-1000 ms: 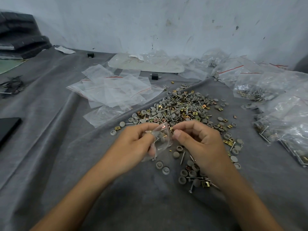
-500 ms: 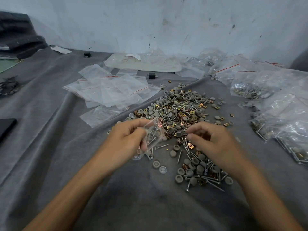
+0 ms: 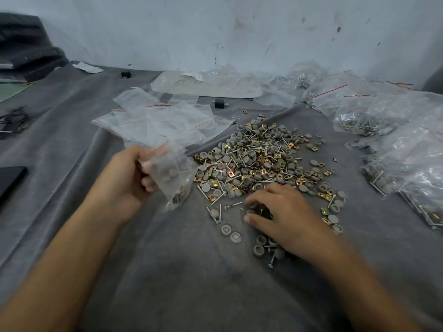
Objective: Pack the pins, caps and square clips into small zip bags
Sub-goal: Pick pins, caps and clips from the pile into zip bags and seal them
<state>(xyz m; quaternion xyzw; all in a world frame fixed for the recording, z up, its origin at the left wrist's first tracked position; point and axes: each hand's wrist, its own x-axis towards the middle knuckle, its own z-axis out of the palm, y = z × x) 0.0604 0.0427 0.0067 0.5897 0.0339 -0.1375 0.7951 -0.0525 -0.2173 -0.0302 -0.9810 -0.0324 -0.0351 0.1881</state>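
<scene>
Currently: left hand (image 3: 129,173) pinches a small zip bag (image 3: 176,174) by its upper edge, fingers curled round the film. The bag hangs clear of the surface (image 3: 191,271). A few caps and clips already sit inside, sunk to the low corner. The mouth is motion-blurred, so I can't tell how far it's open.

Right hand (image 3: 280,212) is palm-down at the near edge of the loose pile (image 3: 259,161), fingers curled onto the parts with the thumb tucked beside them. Something dark sits under the fingertips; can't tell if it's gripped or only touched. One pin (image 3: 233,204) lies just left of those fingertips, long axis roughly left-right. Loose caps (image 3: 230,233) sit just nearer the person, and the square clips (image 3: 230,174) are mostly further into the pile.

Key geometry: the bag is left of and slightly beyond the right hand, its long axis running from the mouth on top down to the low corner. My read: right hand picks, then carries left and up to the mouth, while the left only presents the opening. Right is the nearer hand to every loose part.

Empty bags (image 3: 163,123) lie beyond the left hand, filled bags (image 3: 359,116) off right.
</scene>
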